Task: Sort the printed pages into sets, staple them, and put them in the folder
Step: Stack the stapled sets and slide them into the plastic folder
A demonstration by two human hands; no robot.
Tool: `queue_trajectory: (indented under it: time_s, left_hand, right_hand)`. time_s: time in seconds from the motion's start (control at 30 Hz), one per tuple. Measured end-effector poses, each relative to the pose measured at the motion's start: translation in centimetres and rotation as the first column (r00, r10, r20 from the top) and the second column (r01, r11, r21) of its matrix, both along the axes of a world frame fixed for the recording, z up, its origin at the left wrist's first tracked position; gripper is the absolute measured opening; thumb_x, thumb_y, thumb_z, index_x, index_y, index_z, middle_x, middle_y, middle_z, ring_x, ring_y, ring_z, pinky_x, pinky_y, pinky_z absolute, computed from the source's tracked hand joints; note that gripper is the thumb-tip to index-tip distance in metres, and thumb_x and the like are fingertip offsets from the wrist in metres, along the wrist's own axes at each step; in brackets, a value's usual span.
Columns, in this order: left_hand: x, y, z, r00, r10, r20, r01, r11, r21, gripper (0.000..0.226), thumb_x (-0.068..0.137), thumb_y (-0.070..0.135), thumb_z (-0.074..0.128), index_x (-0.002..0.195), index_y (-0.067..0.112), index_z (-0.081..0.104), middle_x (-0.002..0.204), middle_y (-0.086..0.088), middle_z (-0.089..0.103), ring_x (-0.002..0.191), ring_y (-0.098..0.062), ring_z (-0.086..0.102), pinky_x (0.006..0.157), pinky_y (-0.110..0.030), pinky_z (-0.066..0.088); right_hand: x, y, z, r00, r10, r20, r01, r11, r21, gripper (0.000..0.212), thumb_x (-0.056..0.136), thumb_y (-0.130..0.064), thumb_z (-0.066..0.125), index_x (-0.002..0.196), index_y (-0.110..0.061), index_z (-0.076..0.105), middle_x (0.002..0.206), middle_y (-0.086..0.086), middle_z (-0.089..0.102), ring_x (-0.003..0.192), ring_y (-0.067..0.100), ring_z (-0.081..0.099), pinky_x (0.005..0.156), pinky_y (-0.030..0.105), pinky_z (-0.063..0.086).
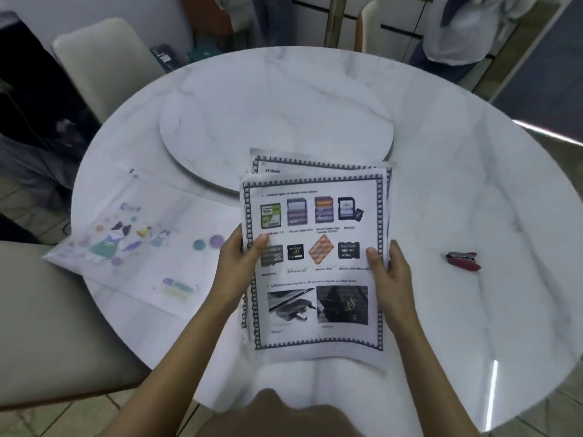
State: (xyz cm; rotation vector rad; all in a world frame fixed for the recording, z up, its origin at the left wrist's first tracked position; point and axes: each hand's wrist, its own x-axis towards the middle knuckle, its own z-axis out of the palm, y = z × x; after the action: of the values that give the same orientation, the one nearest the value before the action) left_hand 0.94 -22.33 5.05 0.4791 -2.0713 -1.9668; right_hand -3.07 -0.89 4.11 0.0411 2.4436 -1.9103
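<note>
A stack of printed pages (318, 310) with a patterned border and pictures of memory cards is held above the round marble table (441, 200). My left hand (239, 266) grips the stack's left edge, thumb on top. My right hand (391, 272) grips its right edge, thumb on the page. Another bordered page (277, 167) peeks out behind the stack. A clear plastic folder (142, 247) with a cartoon cat print lies flat on the table to the left. A red stapler (463, 261) lies on the table to the right.
A raised marble turntable (274, 121) sits in the table's middle, behind the pages. Beige chairs stand at the far left (104, 61) and near left (47, 326). People stand beyond the table's far edge (454, 29).
</note>
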Motion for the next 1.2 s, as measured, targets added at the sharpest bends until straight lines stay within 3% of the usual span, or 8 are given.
queue_trajectory:
  time_s: [0.1,0.2,0.33,0.43,0.63,0.9,1.03,1.2]
  left_hand:
    - [-0.4,0.3,1.9,0.988,0.058,-0.140,-0.053,0.998,0.040,0.020,0.088,0.010,0.055,0.107,0.018,0.058,0.091,0.019,0.068,0.082,0.008,0.065,0.068,-0.009,0.051]
    - [-0.4,0.6,2.1,0.974,0.085,-0.208,-0.066,0.993,0.100,0.019,0.086,0.009,0.057,0.100,0.022,0.058,0.086,0.025,0.071,0.085,0.005,0.065,0.071,-0.011,0.050]
    - [0.3,1.0,0.3,0.991,0.004,-0.135,0.007,0.997,0.083,0.040,0.066,0.047,0.070,0.100,0.032,0.056,0.093,0.026,0.069,0.092,0.004,0.064,0.076,-0.012,0.050]
    - [0.5,1.6,-1.5,0.996,-0.052,-0.077,0.057,0.996,0.068,0.053,0.065,0.052,0.069,0.108,0.024,0.056,0.104,0.013,0.070,0.100,-0.004,0.064,0.080,-0.015,0.051]
    - [0.1,2.0,-2.7,0.997,-0.026,-0.068,0.029,0.999,0.041,0.025,0.086,0.020,0.058,0.111,0.021,0.054,0.111,0.008,0.065,0.102,-0.005,0.063,0.087,-0.019,0.052]
    - [0.3,2.8,-2.2,0.989,0.030,-0.147,-0.034,0.999,-0.018,0.040,0.086,0.029,0.057,0.122,0.013,0.050,0.113,0.011,0.062,0.101,0.005,0.060,0.080,-0.006,0.045]
    - [0.8,2.6,-3.2,0.997,-0.023,-0.075,0.021,0.999,-0.030,0.060,0.077,0.055,0.053,0.124,0.019,0.048,0.116,0.016,0.062,0.106,0.004,0.058,0.085,-0.009,0.047]
    - [0.8,1.6,-3.3,0.996,-0.082,0.035,0.085,0.991,-0.105,0.030,0.089,0.039,0.054,0.116,0.026,0.053,0.103,0.023,0.065,0.099,0.006,0.060,0.084,-0.012,0.048]
  right_hand:
    - [-0.1,0.0,1.7,0.992,-0.060,-0.109,0.051,0.995,-0.086,0.020,0.094,-0.026,0.049,0.111,-0.017,0.054,0.116,0.003,0.062,0.114,0.017,0.057,0.101,0.038,0.045]
    - [0.1,0.0,2.3,0.979,-0.089,-0.183,0.052,0.979,-0.196,0.018,0.091,-0.018,0.052,0.107,-0.024,0.053,0.108,-0.008,0.062,0.101,0.000,0.060,0.093,0.022,0.049]
    - [0.2,0.2,0.7,0.990,-0.068,-0.123,0.036,0.969,-0.245,0.069,0.077,-0.030,0.072,0.131,-0.007,0.036,0.121,0.006,0.056,0.105,0.005,0.061,0.078,0.015,0.052]
    - [0.0,-0.1,0.3,0.997,-0.043,-0.063,0.025,0.965,-0.262,0.082,0.065,-0.045,0.074,0.130,-0.008,0.041,0.122,0.010,0.057,0.108,0.017,0.061,0.076,0.021,0.054]
    - [-0.5,0.0,0.0,0.998,-0.005,-0.062,-0.011,0.970,-0.245,0.029,0.087,-0.009,0.059,0.115,-0.003,0.057,0.099,-0.002,0.066,0.083,-0.002,0.067,0.066,0.011,0.051]
    - [-0.3,-0.3,-0.2,0.993,-0.103,-0.064,0.084,0.963,-0.256,0.016,0.081,-0.025,0.060,0.097,-0.029,0.062,0.086,-0.022,0.072,0.089,0.003,0.068,0.078,0.019,0.055]
    - [0.5,-0.4,-0.8,0.997,-0.074,-0.036,0.063,0.970,-0.236,0.017,0.080,-0.029,0.059,0.096,-0.030,0.062,0.088,-0.016,0.071,0.086,-0.001,0.068,0.074,0.017,0.055]
    - [0.0,-0.3,-0.5,0.992,-0.099,-0.079,0.088,0.987,-0.135,0.022,0.086,-0.025,0.058,0.107,-0.021,0.059,0.098,-0.014,0.066,0.089,-0.007,0.065,0.078,0.015,0.054]
